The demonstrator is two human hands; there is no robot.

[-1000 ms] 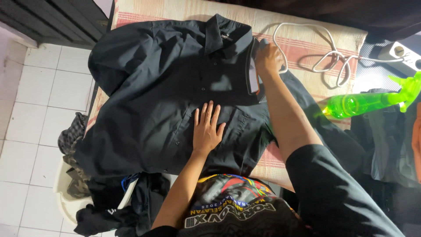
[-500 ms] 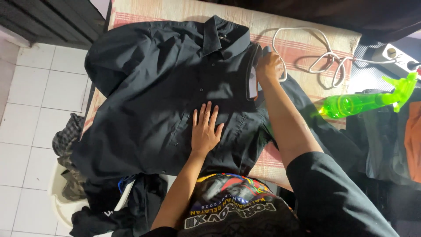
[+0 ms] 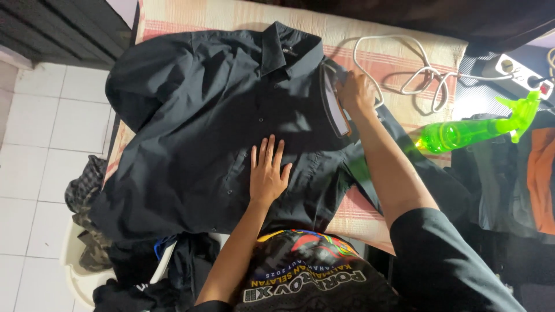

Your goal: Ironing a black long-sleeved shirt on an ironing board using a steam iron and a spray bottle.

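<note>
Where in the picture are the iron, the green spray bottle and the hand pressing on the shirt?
iron [image 3: 334,103]: head view, on its pale side edge.
green spray bottle [image 3: 457,134]: head view, on its body.
left hand [image 3: 267,173]: head view, on its back.

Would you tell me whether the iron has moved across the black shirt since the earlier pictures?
Yes: the iron, held by the right hand, slid slightly down from the black shirt's collar.

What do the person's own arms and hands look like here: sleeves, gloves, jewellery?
Both hands are bare: no gloves, rings or watch show on the left hand or the right hand. Both forearms are uncovered. A short black sleeve covers the right upper arm; the left sleeve is out of view.
</note>
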